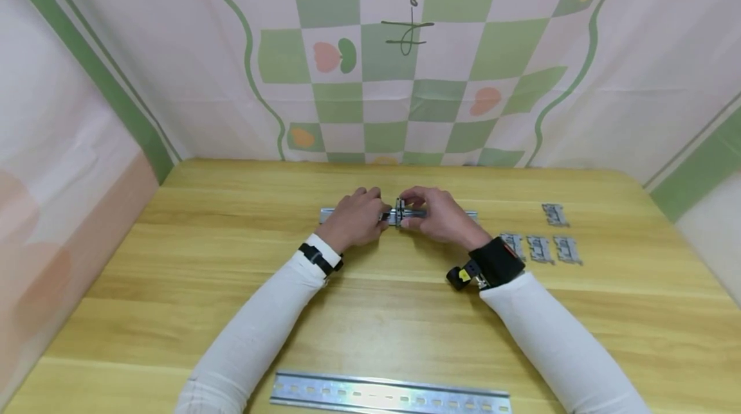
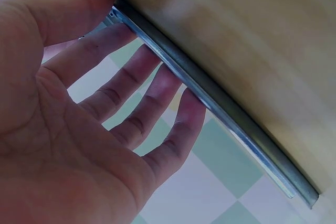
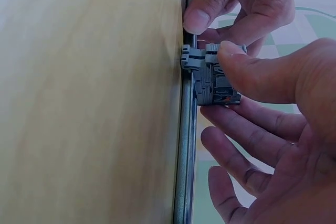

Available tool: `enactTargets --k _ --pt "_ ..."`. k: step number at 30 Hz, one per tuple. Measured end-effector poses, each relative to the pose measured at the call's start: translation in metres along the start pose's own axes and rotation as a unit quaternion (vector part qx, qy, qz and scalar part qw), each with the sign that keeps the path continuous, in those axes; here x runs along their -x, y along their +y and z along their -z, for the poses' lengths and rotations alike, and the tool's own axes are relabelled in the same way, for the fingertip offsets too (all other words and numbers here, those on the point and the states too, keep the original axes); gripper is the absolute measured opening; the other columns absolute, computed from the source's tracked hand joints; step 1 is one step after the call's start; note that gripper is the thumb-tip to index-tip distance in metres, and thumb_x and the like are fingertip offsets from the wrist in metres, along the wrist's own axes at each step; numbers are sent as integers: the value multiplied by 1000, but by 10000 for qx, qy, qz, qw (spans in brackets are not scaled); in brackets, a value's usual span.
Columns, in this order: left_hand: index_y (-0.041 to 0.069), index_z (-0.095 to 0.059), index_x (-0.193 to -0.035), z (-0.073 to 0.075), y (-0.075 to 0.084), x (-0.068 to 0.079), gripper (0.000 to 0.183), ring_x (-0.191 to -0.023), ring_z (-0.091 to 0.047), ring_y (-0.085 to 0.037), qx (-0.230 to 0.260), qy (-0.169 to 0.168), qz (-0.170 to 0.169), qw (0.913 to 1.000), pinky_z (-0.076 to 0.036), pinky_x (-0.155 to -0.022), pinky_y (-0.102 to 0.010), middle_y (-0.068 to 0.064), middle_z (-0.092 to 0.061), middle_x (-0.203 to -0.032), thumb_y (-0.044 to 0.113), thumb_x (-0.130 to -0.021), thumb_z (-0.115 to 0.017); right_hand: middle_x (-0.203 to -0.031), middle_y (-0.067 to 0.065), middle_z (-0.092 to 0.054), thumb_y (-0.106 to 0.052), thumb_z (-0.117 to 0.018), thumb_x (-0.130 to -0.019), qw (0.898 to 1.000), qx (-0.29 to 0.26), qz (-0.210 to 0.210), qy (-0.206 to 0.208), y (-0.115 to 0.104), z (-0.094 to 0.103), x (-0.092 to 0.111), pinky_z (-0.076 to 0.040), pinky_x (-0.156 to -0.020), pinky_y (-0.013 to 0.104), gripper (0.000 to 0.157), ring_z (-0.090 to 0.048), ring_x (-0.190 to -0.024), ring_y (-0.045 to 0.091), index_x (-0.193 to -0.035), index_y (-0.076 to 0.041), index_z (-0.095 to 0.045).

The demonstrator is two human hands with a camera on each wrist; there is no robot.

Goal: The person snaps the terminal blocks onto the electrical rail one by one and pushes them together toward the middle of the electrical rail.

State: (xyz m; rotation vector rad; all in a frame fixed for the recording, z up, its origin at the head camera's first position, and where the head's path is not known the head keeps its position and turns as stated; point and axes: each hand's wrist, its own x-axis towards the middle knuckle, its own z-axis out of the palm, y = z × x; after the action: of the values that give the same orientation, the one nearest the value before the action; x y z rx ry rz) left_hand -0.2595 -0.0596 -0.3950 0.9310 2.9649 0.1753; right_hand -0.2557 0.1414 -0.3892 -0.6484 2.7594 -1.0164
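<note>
A slotted metal DIN rail (image 1: pixel 327 215) lies across the far part of the wooden table, its length running left to right. Grey terminal block material (image 3: pixel 202 77) sits on the rail near its middle; whether it is one block or more, I cannot tell. My left hand (image 1: pixel 357 216) holds the rail just left of the block, the thumb on one edge and the fingers (image 2: pixel 173 140) along the other. From the right, my right hand (image 1: pixel 440 216) pinches the block, its thumb (image 3: pixel 252 72) on one side and fingertips on the opposite side.
Several loose grey terminal blocks (image 1: pixel 539 249) lie on the table to the right, one of them (image 1: pixel 555 215) farther back. A second slotted rail (image 1: pixel 324 391) lies at the near edge, between the forearms. A patterned cloth (image 1: pixel 388 99) hangs behind the table.
</note>
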Motion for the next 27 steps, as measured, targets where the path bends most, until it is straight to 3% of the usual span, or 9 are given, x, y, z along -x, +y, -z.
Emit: enactTargets --k 20,27 --pt "16 -76 -110 0 0 0 19 -91 -54 -23 -25 31 -33 10000 -53 -72 -37 -4 -58 -104 28 -99 -66 -132 21 -62 -9 -76 -92 9999 -83 128 -63 -1 0 1 -48 -99 53 52 -60 -119 38 -139 3 -56" --pt "16 -75 -116 1 -1 0 24 -95 -55 -24 -140 7 -72 9999 -55 -74 -38 -5 -59 -109 30 -99 -66 -134 22 -61 -15 -79 -90 9997 -61 220 -128 1 4 1 -49 -98 54 65 -57 -122 40 -145 3 -49"
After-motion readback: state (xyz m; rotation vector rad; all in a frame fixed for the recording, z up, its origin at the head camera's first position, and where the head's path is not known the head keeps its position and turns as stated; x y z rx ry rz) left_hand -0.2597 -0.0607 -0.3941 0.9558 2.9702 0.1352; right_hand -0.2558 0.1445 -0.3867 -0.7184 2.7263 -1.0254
